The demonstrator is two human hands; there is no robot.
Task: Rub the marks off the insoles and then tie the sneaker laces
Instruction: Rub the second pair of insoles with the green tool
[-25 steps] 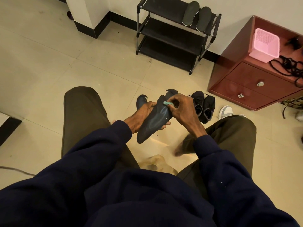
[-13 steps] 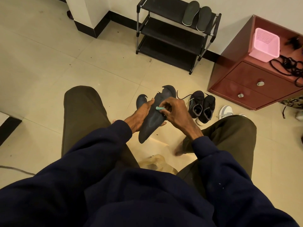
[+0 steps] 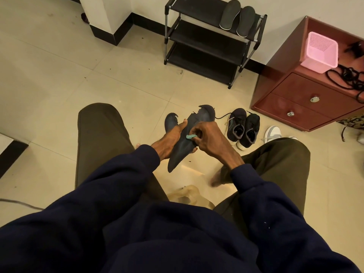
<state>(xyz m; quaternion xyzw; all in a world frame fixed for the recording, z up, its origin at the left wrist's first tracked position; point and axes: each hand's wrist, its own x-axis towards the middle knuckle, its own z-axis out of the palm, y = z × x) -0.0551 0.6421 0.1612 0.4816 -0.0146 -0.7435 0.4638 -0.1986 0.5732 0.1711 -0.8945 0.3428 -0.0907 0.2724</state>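
Left hand (image 3: 169, 140): fingers curled round the dark insole (image 3: 180, 154), apparently from beneath. Right hand (image 3: 210, 138): fingers pinch a teal eraser (image 3: 191, 136) against it. Black sneakers (image 3: 243, 128) lie beyond the right fingers.

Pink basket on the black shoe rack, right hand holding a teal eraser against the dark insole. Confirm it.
Wrong spot: the head view shows the pink basket on the red cabinet, not the shoe rack. The right hand does hold the teal eraser against the dark insole.
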